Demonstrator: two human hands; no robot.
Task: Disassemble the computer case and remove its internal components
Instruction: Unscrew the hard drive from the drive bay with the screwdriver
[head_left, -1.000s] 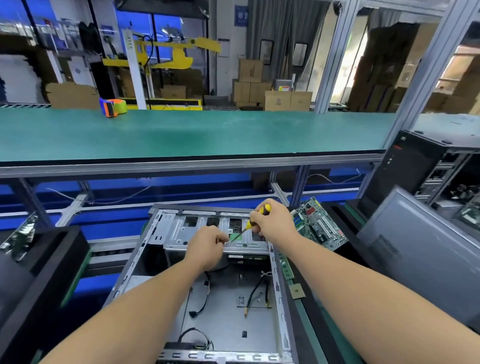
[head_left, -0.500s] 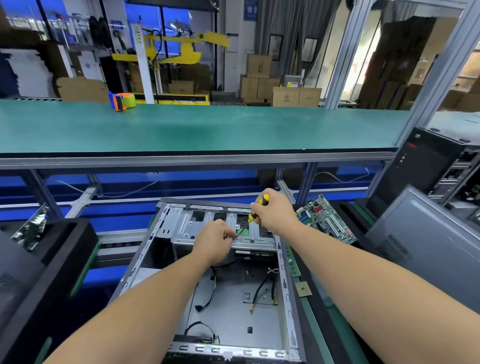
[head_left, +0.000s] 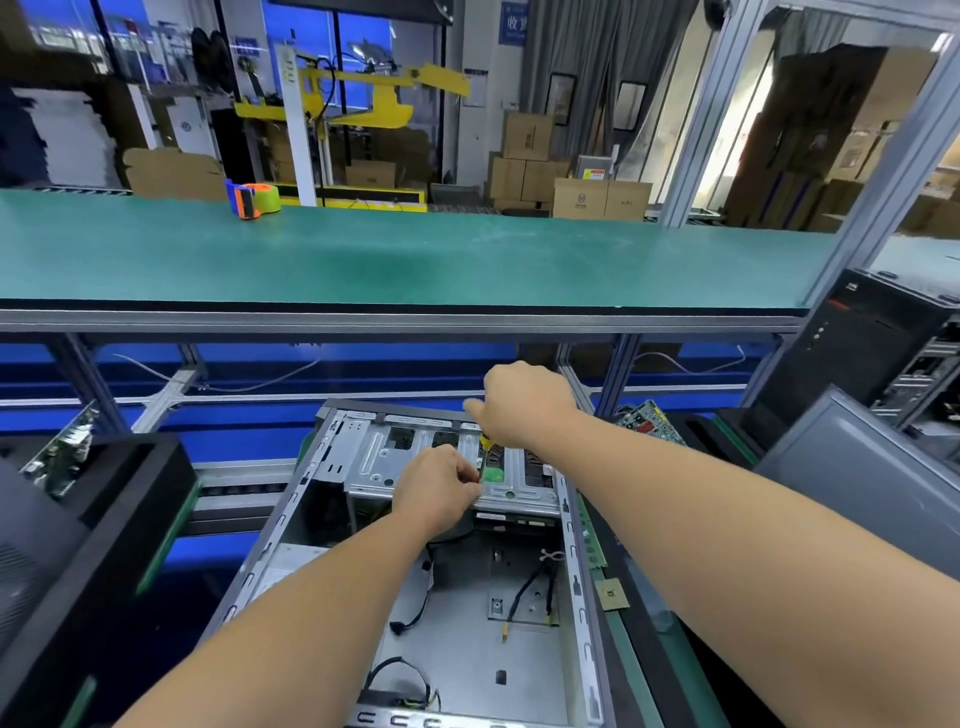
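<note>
Computer case (head_left: 576, 587) open, lying flat below both forearms, drive cage (head_left: 374, 457) at far end | right hand (head_left: 524, 402) above cage, clenched round yellow-handled screwdriver (head_left: 485, 442) pointing down | left hand (head_left: 436, 488) on cage's near edge, fingers curled, pinching at something too small to tell | loose circuit board (head_left: 647, 420) right of case.

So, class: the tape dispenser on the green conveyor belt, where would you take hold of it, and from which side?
Grip the tape dispenser by its orange handle end, coming from the left. The handle juts out on that side, while the yellow-green roll fills the right side and looks too wide to wrap fingers round; this is a judgement.
</note>
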